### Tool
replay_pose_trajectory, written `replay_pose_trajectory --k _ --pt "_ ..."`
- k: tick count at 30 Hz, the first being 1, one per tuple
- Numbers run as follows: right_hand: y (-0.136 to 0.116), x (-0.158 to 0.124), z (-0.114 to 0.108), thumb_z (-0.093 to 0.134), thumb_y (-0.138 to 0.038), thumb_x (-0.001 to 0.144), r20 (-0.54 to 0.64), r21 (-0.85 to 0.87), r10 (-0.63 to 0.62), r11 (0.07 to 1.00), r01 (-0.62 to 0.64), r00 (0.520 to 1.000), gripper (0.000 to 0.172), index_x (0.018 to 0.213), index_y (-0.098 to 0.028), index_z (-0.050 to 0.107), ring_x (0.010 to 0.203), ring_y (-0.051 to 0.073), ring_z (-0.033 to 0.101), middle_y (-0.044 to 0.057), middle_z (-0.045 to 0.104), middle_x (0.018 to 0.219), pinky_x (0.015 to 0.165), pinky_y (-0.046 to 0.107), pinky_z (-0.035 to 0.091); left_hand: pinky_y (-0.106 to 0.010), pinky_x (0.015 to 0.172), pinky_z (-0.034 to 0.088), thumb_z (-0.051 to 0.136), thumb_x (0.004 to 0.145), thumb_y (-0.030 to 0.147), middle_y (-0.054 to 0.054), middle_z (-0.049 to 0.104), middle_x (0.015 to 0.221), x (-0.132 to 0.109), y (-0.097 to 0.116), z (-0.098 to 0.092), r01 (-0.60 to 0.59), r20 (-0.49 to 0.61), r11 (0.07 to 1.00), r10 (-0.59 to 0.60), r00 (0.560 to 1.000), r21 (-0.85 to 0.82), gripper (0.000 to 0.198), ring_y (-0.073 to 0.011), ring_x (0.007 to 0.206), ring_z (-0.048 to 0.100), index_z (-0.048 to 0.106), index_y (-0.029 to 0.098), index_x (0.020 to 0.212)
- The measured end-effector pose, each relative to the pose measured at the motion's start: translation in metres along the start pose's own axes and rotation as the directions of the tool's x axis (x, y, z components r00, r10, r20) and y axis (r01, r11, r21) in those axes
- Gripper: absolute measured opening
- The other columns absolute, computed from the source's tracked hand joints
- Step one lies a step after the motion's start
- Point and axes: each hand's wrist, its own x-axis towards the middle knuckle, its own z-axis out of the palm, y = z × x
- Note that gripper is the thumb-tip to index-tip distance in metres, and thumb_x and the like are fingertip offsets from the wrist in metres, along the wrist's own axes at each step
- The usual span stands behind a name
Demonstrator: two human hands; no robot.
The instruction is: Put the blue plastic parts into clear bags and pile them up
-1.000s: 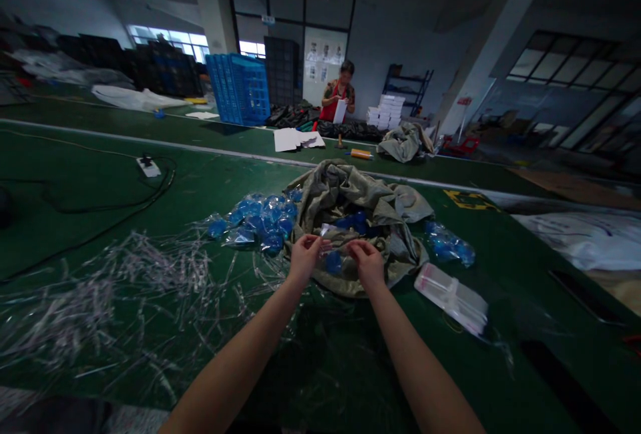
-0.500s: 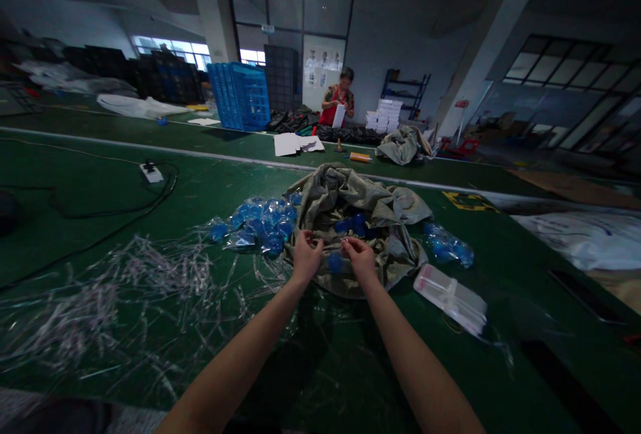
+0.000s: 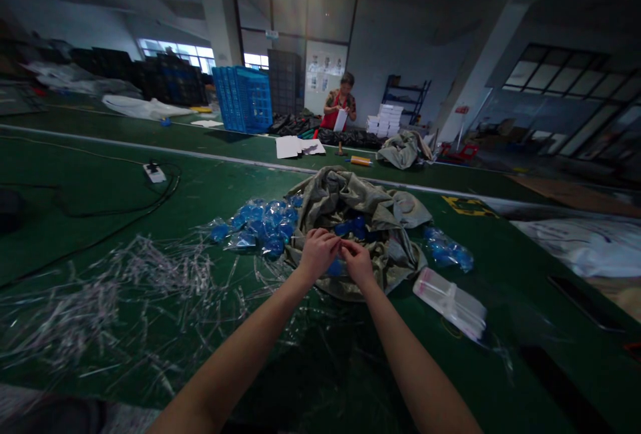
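Over the front of an open grey-green sack [image 3: 345,183], my two hands meet with their fingertips almost touching. Closed fingers of my left hand [image 3: 319,255] pinch the top edge of a small clear plastic bag, and a thin pale strip sticks out beside them. My right hand [image 3: 357,263] pinches the same bag's other side. A blue piece [image 3: 334,268] hangs inside that bag, partly covered by my hands. More blue pieces [image 3: 353,226] lie in the sack. Bagged blue pieces [image 3: 265,220] are heaped at its left, with another bagged group [image 3: 447,248] at its right.
Clear strips [image 3: 160,270] litter the green table on the left. A stack of clear bags [image 3: 451,302] lies at the right, near a dark phone-like slab [image 3: 585,302]. Farther back are a power strip [image 3: 154,172], a blue crate [image 3: 243,99] and a person [image 3: 340,105] holding something white.
My left hand has moved right, across the bag's top edge, until it meets my right hand. The blue piece is now more covered. The camera view has shifted slightly.
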Motion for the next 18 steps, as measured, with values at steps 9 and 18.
replay_pose_trajectory --k 9,18 --pt "-0.006 -0.002 0.002 0.061 -0.027 0.073 0.01 -0.085 -0.035 0.996 0.036 0.999 0.019 0.085 -0.021 0.075 0.084 0.022 0.065 0.004 0.074 0.087 0.083 0.037 0.05 -0.043 0.094 0.034 0.053 0.087 0.023 -0.008 0.072 0.089 -0.002 -0.002 0.001 0.018 0.034 0.999 -0.016 0.999 -0.041 0.017 -0.0242 0.095 0.056 0.07 0.023 0.087" --pt "-0.007 -0.004 0.004 0.063 -0.029 0.074 0.037 -0.034 -0.003 0.999 0.004 0.999 0.02 0.086 -0.021 0.075 0.087 0.023 0.066 0.005 0.074 0.09 0.083 0.038 0.051 -0.042 0.093 0.036 0.052 0.088 0.023 -0.009 0.072 0.092 -0.011 -0.005 0.009 0.092 -0.058 0.988 -0.1 0.993 -0.124 0.018 -0.0239 0.098 0.058 0.07 0.022 0.091"
